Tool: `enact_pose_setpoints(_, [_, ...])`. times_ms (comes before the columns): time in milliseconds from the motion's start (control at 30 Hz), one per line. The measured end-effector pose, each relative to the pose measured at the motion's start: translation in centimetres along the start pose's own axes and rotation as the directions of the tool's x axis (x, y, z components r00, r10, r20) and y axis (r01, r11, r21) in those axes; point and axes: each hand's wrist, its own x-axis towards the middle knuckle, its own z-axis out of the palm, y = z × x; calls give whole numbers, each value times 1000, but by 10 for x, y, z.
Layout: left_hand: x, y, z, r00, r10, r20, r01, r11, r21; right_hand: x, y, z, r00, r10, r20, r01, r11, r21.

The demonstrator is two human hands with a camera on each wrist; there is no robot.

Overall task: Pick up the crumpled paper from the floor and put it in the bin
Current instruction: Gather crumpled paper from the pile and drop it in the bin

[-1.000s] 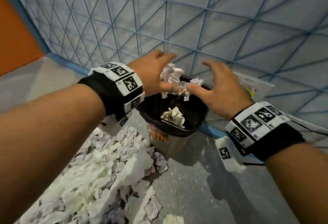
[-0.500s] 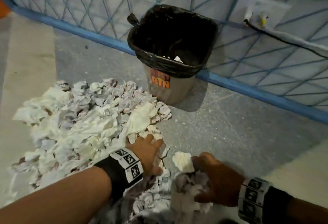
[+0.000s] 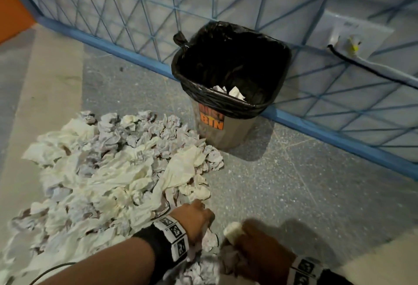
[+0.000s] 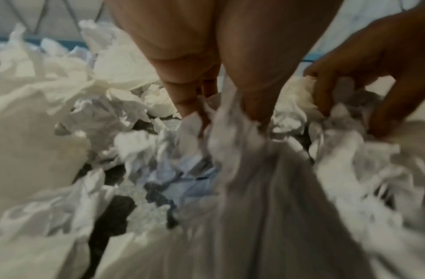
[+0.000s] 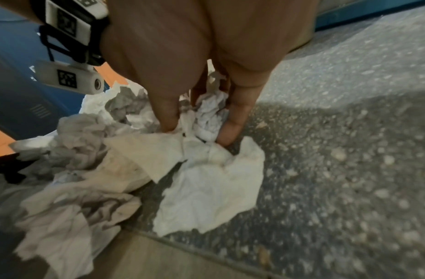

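Note:
A big heap of crumpled paper (image 3: 108,171) covers the floor left of the bin (image 3: 228,131), a grey bin with a black liner and a few paper balls inside. Both hands are down at the heap's near edge. My left hand (image 3: 199,219) curls its fingers (image 4: 189,94) into a bunch of white and grey paper (image 4: 230,136). My right hand (image 3: 251,239) grips a clump of crumpled paper (image 5: 210,117) between thumb and fingers (image 5: 232,126), and a pale wad (image 3: 231,230) shows by its fingers. More loose sheets (image 5: 206,188) lie under it on the floor.
The bin stands against a blue lattice wall (image 3: 158,2) with a blue skirting (image 3: 339,140). A black cable (image 3: 362,65) runs from a wall socket at the right. Speckled grey floor (image 3: 282,183) lies between the heap and the bin.
One second ago both hands were over the bin dropping paper into it. They have since come down to the heap's near edge and closed on fresh paper.

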Motion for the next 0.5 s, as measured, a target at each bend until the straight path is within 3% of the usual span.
enact_pose_setpoints(100, [-8,-3,-17,999,42,13,-42,999,13,-4,4,-19,998,-57,-2,57,996,65])
enact_pose_setpoints(200, [-27,-4,-49,994,105,11,-106,992,62,-28,0,-55,996,-26,-79,40,984,175])
enact_pose_setpoints(267, [-47,-5,-85,989,147,-21,-145,986,88,-52,-9,-89,978,-188,-88,198,973,117])
enact_pose_setpoints(333, [-75,-6,-132,969,226,-105,-217,972,86,-62,-26,-144,939,-285,-192,316,935,160])
enact_pose_setpoints(400, [-108,-2,-189,923,282,-262,-262,959,108,-69,-41,-209,908,-271,-318,309,948,74])
enact_pose_setpoints(500, [-139,3,-268,792,253,-556,-214,967,136,-68,-61,-289,662,-282,-694,297,950,-102])
